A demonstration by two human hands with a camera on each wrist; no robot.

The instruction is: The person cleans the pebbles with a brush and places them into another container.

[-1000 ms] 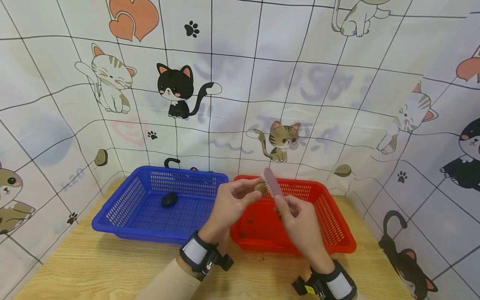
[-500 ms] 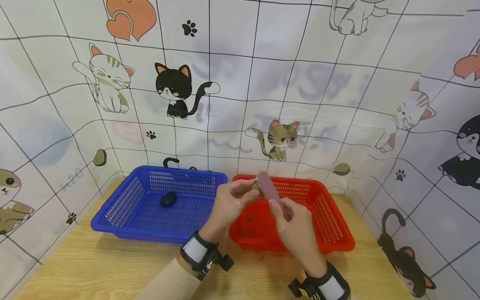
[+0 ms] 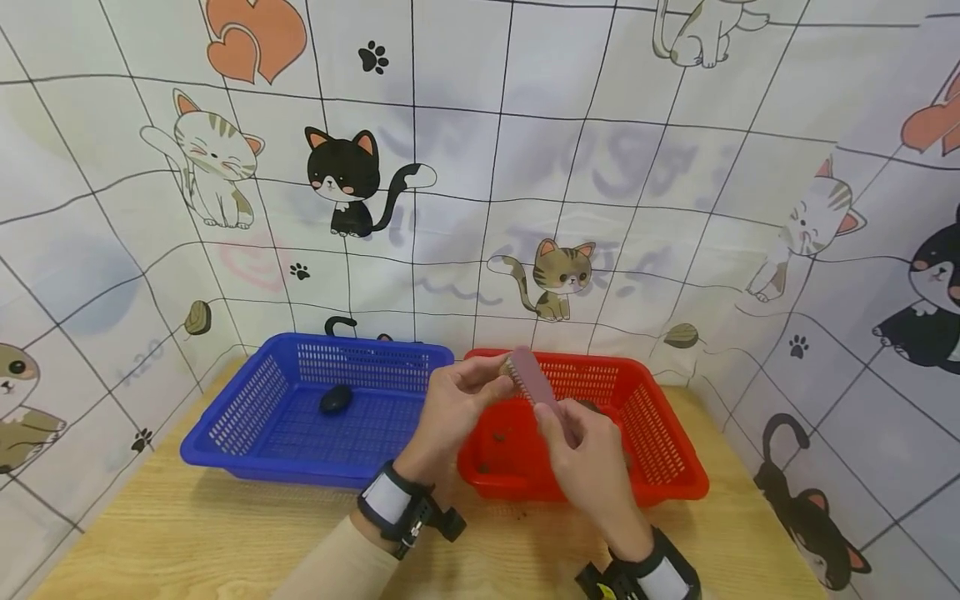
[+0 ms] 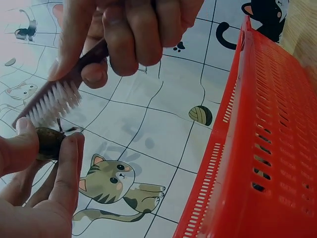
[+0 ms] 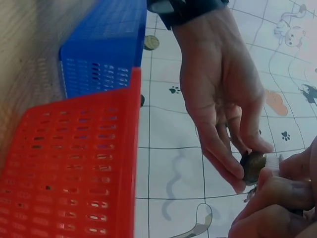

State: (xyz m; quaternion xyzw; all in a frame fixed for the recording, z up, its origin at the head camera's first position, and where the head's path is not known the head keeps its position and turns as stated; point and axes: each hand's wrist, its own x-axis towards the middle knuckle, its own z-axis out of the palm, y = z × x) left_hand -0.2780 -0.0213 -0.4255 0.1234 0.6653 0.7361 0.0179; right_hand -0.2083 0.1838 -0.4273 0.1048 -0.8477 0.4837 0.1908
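In the head view my left hand (image 3: pixel 450 408) pinches a small rounded stone between thumb and fingertips above the red basket (image 3: pixel 517 487). The stone (image 4: pixel 48 145) looks dark brown and glossy in the left wrist view, and is mostly hidden by fingers and brush in the head view. My right hand (image 3: pixel 588 462) grips a mauve brush (image 3: pixel 534 379) by its handle. Its white bristles (image 4: pixel 57 101) are at the stone's upper side, with a thin dark strand beside them. Brown bits (image 3: pixel 500 436) lie on the red basket's floor.
A blue basket (image 3: pixel 225 467) stands left of the red one, with a smooth black oval stone (image 3: pixel 335 399) inside. Both sit on a wood-grain table (image 3: pixel 480 558). Cat-printed sheeting (image 3: pixel 465 167) rises close behind the baskets and at both sides.
My right hand has brought the brush left and slightly down, so its bristles overlap the stone. The left hand stays nearly in place, still pinching the stone.
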